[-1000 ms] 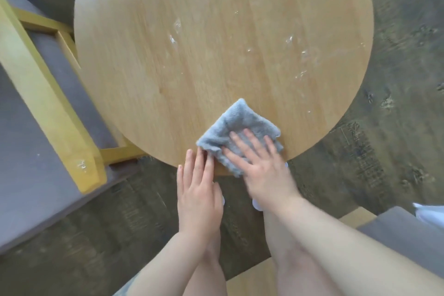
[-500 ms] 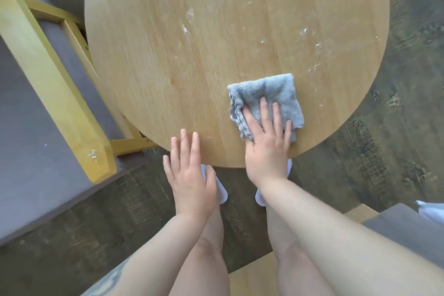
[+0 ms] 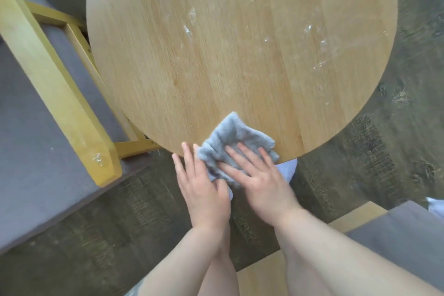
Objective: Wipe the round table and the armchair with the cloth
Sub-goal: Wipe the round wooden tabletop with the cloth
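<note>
The grey cloth (image 3: 236, 145) lies bunched at the tabletop's (image 3: 240, 55) six-o'clock edge, under the right hand's (image 3: 260, 181) straight, spread fingers (image 3: 242, 154). The left hand (image 3: 204, 187), fingers extended and holding nothing, touches the rim at the cloth's nine o'clock.

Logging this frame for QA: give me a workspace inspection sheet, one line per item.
Surface: round table, light wood, white smears and specks on the far and right parts.
Job's things: grey cloth, crumpled at the near edge; armchair, yellow wood frame with grey cushion, white marks on the armrest tip.
Clutter: nothing seen on the table.
Grippers: right hand presses flat on the cloth; left hand, fingers straight, at the table edge beside the cloth.
Cables: nothing seen.
Surroundings: dark wood-grain floor; grey seat at lower right.
</note>
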Demonstrator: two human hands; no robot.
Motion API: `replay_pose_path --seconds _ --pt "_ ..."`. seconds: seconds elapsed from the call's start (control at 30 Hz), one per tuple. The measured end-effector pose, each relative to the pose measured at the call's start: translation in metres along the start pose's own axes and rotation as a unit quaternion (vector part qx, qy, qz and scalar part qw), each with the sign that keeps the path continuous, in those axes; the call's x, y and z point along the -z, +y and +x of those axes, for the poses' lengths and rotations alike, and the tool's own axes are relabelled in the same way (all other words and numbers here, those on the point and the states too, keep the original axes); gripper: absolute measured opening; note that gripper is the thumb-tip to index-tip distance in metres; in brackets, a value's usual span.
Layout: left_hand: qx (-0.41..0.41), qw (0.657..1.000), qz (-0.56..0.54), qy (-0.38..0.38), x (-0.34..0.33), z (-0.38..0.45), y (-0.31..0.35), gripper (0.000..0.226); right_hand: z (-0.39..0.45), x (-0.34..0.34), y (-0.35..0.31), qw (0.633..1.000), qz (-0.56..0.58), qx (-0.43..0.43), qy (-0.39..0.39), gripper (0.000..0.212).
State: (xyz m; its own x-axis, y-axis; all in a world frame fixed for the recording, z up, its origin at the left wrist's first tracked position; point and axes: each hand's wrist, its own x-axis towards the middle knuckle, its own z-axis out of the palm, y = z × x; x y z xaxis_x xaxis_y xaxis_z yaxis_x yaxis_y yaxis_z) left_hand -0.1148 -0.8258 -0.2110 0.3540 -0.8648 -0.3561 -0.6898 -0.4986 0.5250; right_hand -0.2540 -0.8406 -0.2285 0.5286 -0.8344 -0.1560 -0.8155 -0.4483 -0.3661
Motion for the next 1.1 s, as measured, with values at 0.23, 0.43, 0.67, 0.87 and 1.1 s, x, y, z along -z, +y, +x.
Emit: replay_pose_path --seconds 0.23,0.43,0.67,0.87,1.1 --pt "-0.099 0.99 0.087 -0.053 -0.038 -0.017 0.043 0.059 0.017 0.015 0.031 0.96 0.002 -0.263 0.096 0.057" --pt "-0.185 0.974 0.101 -0.084 -0.039 0.01 0.061 0.055 -0.033 0.03 0.102 0.992 -0.022 -0.118 0.038 0.067" --pt "-0.151 0.981 0.103 -0.071 -0.055 0.005 0.082 0.058 -0.028 0.017 0.043 0.979 0.006 -0.194 0.064 0.049" --pt "-0.137 0.981 0.117 -0.072 -0.066 -0.008 0.086 0.06 0.003 0.042 0.1 0.949 -0.007 -0.3 0.101 0.059" --pt "-0.121 0.988 0.068 -0.07 -0.084 -0.023 0.113 0.062 -0.033 0.051 0.151 0.996 -0.028 -0.062 0.054 0.049"
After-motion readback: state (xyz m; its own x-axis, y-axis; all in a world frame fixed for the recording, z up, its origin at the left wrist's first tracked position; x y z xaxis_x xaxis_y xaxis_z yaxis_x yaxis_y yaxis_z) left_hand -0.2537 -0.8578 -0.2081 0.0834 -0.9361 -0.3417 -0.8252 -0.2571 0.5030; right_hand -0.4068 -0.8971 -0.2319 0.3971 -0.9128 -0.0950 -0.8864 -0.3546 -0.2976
